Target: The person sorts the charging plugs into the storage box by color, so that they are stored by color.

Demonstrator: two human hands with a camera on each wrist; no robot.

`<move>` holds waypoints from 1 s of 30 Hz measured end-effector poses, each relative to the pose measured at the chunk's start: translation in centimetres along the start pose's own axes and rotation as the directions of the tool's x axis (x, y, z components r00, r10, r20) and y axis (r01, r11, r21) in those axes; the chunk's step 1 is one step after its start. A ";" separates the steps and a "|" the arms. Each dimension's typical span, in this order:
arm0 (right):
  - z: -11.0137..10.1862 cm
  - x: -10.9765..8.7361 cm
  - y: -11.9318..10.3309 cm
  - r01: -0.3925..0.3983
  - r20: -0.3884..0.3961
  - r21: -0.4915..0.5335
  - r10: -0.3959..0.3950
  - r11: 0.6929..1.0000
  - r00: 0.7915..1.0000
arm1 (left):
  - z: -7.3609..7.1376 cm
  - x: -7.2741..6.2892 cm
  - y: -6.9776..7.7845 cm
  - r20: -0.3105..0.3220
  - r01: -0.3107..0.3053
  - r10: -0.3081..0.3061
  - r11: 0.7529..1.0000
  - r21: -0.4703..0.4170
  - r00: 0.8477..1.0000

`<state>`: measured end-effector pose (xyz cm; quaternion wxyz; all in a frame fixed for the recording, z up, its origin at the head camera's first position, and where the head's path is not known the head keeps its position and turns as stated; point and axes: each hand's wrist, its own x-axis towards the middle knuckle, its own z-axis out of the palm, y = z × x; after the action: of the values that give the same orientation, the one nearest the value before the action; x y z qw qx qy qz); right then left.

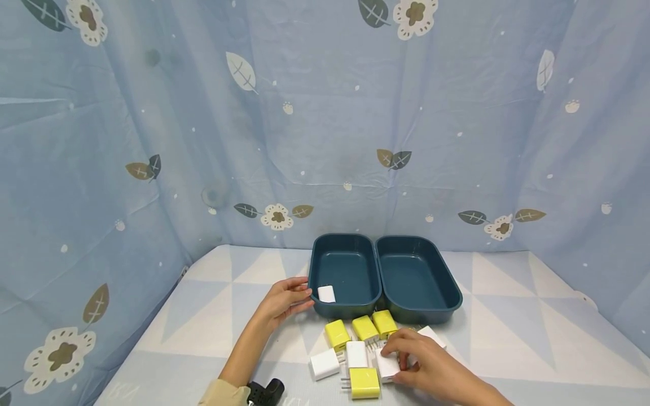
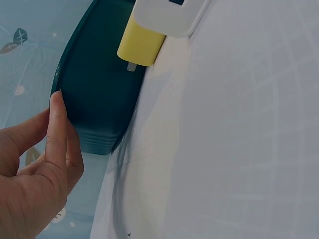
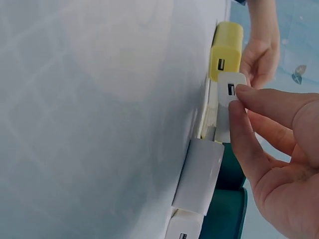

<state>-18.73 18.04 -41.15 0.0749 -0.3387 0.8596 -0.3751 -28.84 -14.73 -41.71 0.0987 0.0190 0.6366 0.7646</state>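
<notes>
Between the thumb and fingers of my right hand [image 1: 426, 361] is a white USB wall charger [image 3: 228, 107], its port end facing up in the right wrist view. Other chargers lie close around it, among them a yellow charger [image 1: 364, 383] and a white charger [image 1: 357, 354]. My left hand [image 1: 284, 300] touches the left side of a dark teal bin [image 1: 345, 310], fingers mostly straight. In the left wrist view one fingertip [image 2: 58, 102] meets the bin's rim. Inside that bin, near its front left corner, sits one white charger [image 1: 326, 294].
A second teal bin [image 1: 421, 314] stands right beside the first. Several yellow chargers [image 1: 337, 335] lie in front of the bins, and another white charger [image 1: 325, 363] lies at the left. A black object [image 1: 266, 392] is by the left wrist. Behind the table hangs a blue patterned curtain [image 1: 325, 124].
</notes>
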 end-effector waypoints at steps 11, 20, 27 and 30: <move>-0.9 0.0 -0.5 0.055 -0.072 0.066 -0.051 0.996 0.996 | 0.1 0.2 0.3 0.001 0.013 -0.013 1.000 -0.001 1.000; -1.3 0.6 -1.0 0.032 -0.123 0.107 -0.019 0.994 0.992 | 0.1 0.1 0.4 -0.004 0.021 -0.021 1.000 -0.002 1.000; -1.5 1.4 -1.2 0.071 -0.159 0.091 -0.056 0.993 0.986 | 0.1 0.1 0.5 0.000 0.020 -0.020 1.000 -0.003 1.000; -1.6 1.8 -1.4 0.097 -0.175 0.078 -0.083 0.992 0.981 | 0.0 0.1 0.5 0.001 0.020 -0.020 1.000 -0.005 1.000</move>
<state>-19.98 17.15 -38.86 -0.0018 -0.3402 0.8297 -0.4426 -29.02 -14.74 -41.25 0.1066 0.0127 0.6346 0.7653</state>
